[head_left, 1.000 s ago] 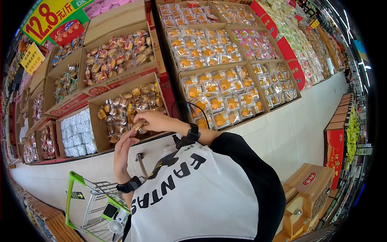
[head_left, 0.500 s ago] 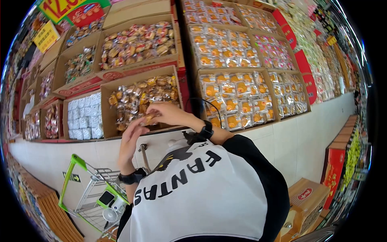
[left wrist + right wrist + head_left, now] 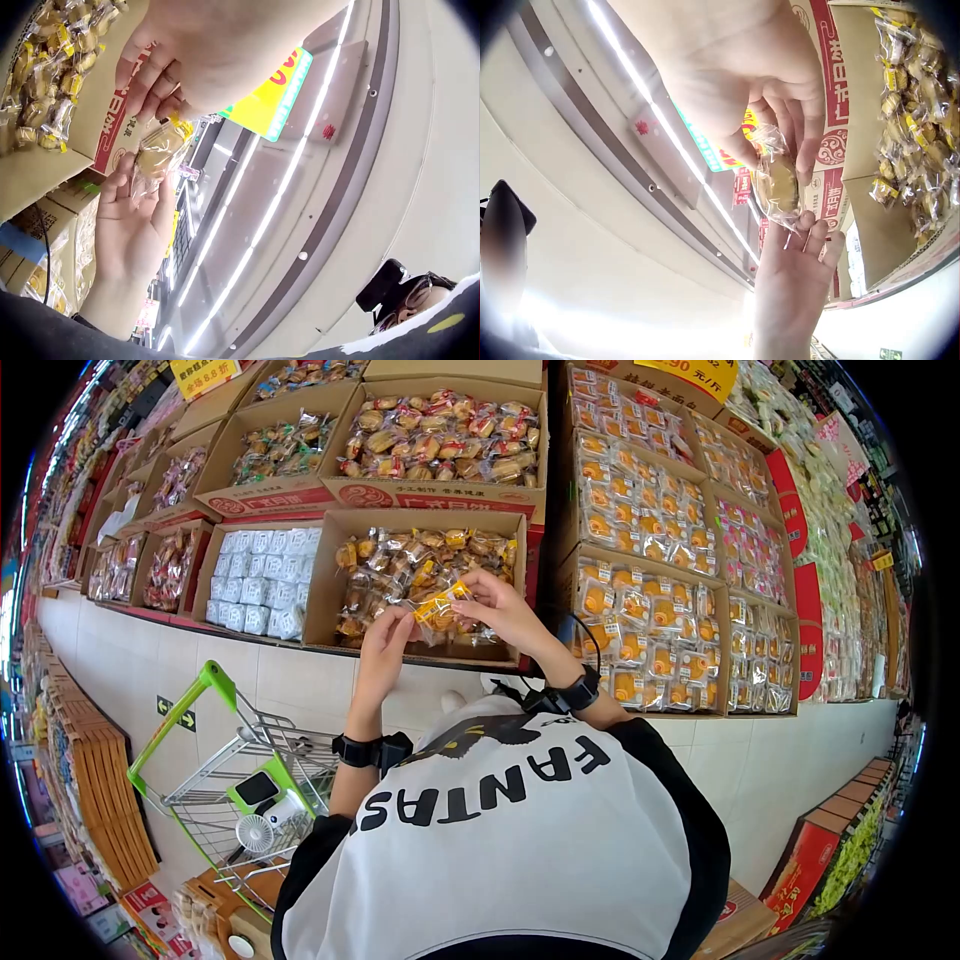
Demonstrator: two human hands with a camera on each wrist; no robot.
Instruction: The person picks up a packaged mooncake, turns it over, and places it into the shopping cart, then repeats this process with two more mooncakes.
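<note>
Held between both hands is a small mooncake [image 3: 440, 608] in a clear wrapper with a yellow label. The left hand [image 3: 385, 643] pinches one end of the wrapper between thumb and fingers. At the other end, the right hand [image 3: 503, 616] grips it by its thumb and fingers. In the right wrist view the round brown mooncake [image 3: 778, 187] shows through the crinkled film. Behind and below the hands stands a cardboard box [image 3: 320, 592] filled with similar wrapped mooncakes [image 3: 400, 555].
White wrapped packets [image 3: 262, 580] fill the box on the left. To the right are boxes of orange-centred cakes [image 3: 640, 610] in clear packs. A larger box of mooncakes [image 3: 440, 440] sits behind. A shopping cart [image 3: 225, 780] with green handle and a small fan [image 3: 254, 833] stands at left.
The head view has shifted, so the boxes now appear farther right. The hands have moved slightly apart, and the mooncake has turned so its yellow label shows upward.
</note>
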